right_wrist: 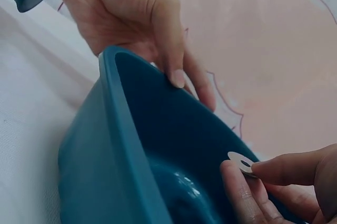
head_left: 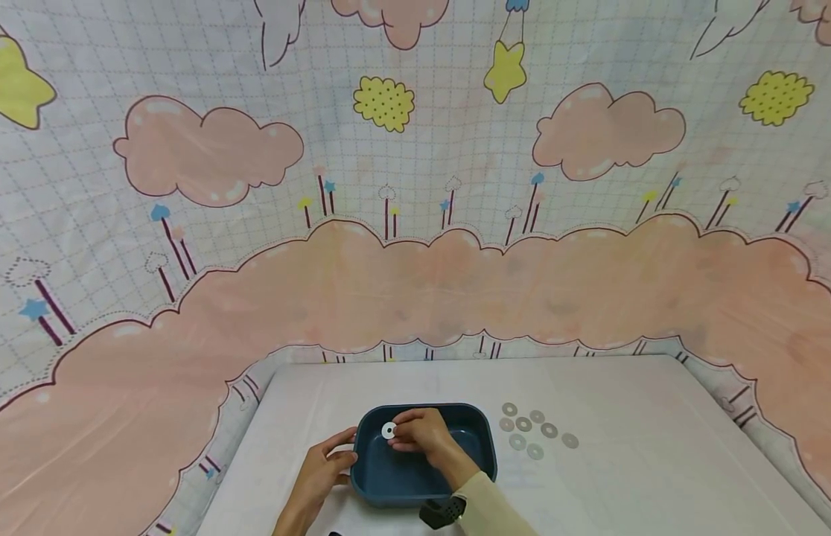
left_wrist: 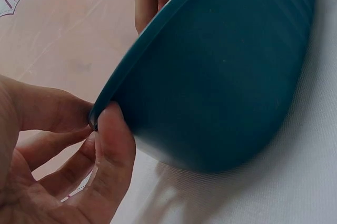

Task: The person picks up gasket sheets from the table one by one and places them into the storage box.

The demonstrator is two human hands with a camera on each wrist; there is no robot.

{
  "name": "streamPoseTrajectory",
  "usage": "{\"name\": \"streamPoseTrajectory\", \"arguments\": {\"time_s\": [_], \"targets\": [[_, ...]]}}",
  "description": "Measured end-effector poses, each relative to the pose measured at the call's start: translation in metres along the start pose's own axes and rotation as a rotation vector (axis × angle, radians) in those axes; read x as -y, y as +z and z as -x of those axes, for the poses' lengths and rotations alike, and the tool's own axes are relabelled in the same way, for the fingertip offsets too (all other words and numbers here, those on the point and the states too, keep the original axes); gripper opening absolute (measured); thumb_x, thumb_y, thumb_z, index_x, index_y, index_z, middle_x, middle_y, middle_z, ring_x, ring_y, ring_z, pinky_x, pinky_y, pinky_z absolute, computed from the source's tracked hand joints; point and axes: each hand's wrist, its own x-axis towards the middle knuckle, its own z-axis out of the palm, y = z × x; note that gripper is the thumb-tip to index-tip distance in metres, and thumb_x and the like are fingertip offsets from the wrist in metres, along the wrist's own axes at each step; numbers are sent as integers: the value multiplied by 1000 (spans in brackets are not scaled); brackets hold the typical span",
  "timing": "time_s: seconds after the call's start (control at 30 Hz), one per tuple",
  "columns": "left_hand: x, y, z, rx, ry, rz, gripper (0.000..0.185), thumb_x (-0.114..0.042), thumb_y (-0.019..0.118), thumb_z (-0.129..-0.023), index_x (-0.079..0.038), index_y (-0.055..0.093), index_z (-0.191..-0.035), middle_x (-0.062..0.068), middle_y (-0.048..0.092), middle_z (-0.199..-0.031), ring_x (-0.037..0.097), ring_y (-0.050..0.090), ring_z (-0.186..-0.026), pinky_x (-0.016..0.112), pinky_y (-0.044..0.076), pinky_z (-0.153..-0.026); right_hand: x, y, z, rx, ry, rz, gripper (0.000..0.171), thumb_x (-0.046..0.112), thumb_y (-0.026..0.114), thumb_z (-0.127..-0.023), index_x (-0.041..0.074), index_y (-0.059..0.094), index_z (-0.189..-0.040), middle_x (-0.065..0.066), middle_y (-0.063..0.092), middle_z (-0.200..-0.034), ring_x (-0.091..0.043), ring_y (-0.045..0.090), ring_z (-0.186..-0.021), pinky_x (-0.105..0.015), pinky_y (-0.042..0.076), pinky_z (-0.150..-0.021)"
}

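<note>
Open tabletop (head_left: pixel 630 476) lay wide to the right of the right hand (head_left: pixel 422 432), with the table's far edge not far beyond it. That hand hovered over the dark blue tray (head_left: pixel 415 476), fingertips pinching a flat white washer (head_left: pixel 389 430) with a round centre hole, just above the tray's far left corner. The left hand (head_left: pixel 322 465) gripped the tray's left rim between thumb and fingers. Further to the right of the right hand, loose washers (head_left: pixel 532 432) lay scattered on the cloth, well apart from the tray.
</note>
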Motion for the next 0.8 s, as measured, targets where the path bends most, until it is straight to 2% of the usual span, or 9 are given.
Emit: {"name": "streamPoseTrajectory", "arguments": {"time_s": [0.47,0.63,0.8], "targets": [[0,-1,-1,-1,-13,8,52,-1,63,-88,0,53,-139,19,57,-128,18,64,-90,30,52,-58,-1,13,-8,-55,102,97,15,-7,65,-83,-8,70,-97,-14,73,-79,-14,70,-62,-30,59,-61],[0,-1,-1,2,-13,5,51,-1,63,-88,0,53,-139,19,57,-129,18,64,-90,30,52,-58,-4,13,-11,-61,136,122,15,-10,64,-82,-9,69,-95,-20,73,-81,-19,72,-63,-30,59,-59],[0,0,-1,3,-20,4,51,-2,62,-89,0,53,-139,19,56,-129,19,64,-91,30,52,-59,-6,13,-10,-65,144,184,14,-11,65,-81,-9,70,-94,-19,73,-80,-24,74,-67,-30,59,-59]]}}
